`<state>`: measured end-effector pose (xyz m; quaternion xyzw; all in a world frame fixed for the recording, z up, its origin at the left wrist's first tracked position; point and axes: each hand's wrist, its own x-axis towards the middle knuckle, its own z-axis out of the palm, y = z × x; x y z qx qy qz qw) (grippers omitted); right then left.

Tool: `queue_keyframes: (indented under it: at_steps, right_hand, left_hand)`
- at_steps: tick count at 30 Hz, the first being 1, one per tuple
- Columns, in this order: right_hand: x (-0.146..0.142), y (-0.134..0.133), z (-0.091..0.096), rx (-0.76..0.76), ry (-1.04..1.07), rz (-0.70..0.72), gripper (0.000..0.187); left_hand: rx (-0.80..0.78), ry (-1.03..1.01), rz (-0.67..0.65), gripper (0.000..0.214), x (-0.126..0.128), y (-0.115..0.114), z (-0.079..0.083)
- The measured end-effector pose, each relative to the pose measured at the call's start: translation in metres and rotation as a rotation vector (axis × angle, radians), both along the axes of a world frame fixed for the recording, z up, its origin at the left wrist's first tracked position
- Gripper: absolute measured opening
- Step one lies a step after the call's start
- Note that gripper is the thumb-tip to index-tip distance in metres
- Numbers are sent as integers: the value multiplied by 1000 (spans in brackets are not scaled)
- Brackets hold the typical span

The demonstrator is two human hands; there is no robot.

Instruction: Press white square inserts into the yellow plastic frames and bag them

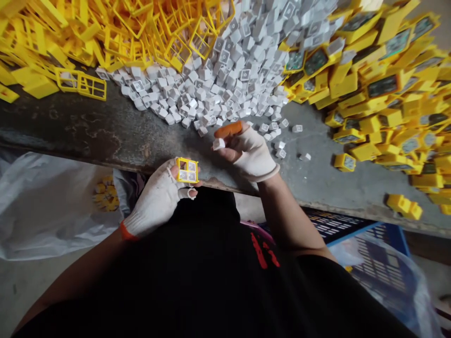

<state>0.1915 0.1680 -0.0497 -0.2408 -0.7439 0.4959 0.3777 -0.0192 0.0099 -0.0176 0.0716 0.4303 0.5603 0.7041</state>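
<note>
My left hand (158,195), in a white fingerless glove, is closed on a small yellow frame (188,171) with square openings. White pieces sit in three of its openings; the upper left one looks dark. To the right and a little higher, my right hand (248,152) wears a similar glove with an orange cover on one finger. Between thumb and fingers it pinches a small white cube-like cap (219,144), apart from the frame. Just beyond the right hand spreads a heap of the same white caps (211,89).
Yellow window-like frames (141,33) are piled at the back left of the grey table (116,131). Yellow block-shaped parts (380,103) heap up on the right. Below the table edge are a white sack (59,206) at left and a blue plastic crate (373,263) at right.
</note>
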Motion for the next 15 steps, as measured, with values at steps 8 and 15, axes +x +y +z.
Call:
queue_keyframes:
  at_steps: [8,15]
  right_hand:
    - [18,-32,8,-101,113,-76,54]
    - [29,-39,11,13,76,-107,53]
  left_hand:
    - [13,-42,-170,17,11,14,-3]
    - [24,-18,-195,20,23,17,2]
